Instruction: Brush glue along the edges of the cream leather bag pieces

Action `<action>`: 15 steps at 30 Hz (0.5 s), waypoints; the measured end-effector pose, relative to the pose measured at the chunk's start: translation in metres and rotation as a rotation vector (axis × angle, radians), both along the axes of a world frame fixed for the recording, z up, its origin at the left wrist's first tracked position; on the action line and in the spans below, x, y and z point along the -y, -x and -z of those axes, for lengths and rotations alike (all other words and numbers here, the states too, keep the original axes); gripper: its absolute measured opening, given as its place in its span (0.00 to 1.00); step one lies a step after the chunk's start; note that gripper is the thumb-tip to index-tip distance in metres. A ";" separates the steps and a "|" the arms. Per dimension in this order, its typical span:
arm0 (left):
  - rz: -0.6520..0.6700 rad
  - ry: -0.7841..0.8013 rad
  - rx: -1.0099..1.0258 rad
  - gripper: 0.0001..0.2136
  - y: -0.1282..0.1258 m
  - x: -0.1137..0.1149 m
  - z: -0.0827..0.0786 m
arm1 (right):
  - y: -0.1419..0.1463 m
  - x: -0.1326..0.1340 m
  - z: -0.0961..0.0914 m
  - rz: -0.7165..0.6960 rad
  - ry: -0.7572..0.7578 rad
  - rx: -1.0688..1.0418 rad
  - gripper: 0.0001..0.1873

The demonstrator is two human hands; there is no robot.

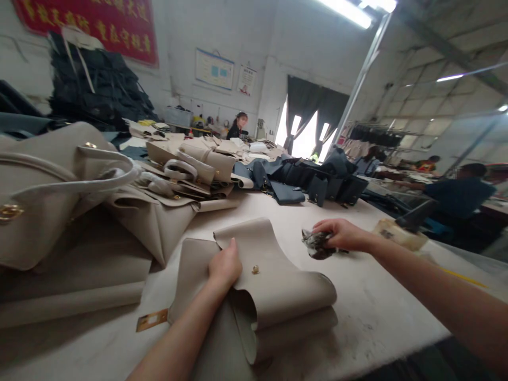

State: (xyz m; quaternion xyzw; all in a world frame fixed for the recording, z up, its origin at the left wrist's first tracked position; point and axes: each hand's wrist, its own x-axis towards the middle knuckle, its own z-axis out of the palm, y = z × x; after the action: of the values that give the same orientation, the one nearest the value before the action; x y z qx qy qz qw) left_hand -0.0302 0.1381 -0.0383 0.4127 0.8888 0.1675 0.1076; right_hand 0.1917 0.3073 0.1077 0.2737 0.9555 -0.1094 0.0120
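Note:
A beige leather bag panel (pixel 273 254) lies partly folded on the table before me, a small gold clasp (pixel 255 270) fixed to its face. My left hand (pixel 226 264) is closed on the left part of this panel, thumb on top and the other fingers mostly hidden. By my left forearm, a gold metal plate (pixel 152 320) sticks out from a beige flap. Off to the right, my right hand (pixel 341 234) grips a crumpled, dark-stained rag (pixel 317 244), held apart from the panel.
Beige bags with handles (pixel 95 185) crowd the left side. Dark blue leather pieces (pixel 305 177) are heaped at the back of the table (pixel 369 296). A stained, pale block-like container (pixel 400 234) stands beyond my right forearm. Other people (pixel 456 193) sit farther off.

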 end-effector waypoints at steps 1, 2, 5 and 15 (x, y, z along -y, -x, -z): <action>0.001 0.001 -0.011 0.29 0.000 0.000 0.000 | -0.008 0.007 -0.002 -0.032 0.028 -0.035 0.21; 0.003 0.005 -0.018 0.29 0.000 0.000 0.000 | -0.015 0.017 0.001 -0.071 0.043 -0.045 0.22; 0.002 0.009 -0.039 0.29 0.001 0.001 0.000 | -0.026 0.049 0.033 -0.164 0.015 0.116 0.21; 0.019 -0.008 -0.038 0.29 0.004 0.001 -0.001 | -0.084 0.036 0.020 0.085 -0.326 0.007 0.22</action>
State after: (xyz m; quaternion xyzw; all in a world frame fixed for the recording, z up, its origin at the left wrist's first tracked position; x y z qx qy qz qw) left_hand -0.0344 0.1375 -0.0376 0.4245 0.8861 0.1622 0.0907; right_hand 0.2761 0.2716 0.0873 0.3127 0.9481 0.0475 -0.0336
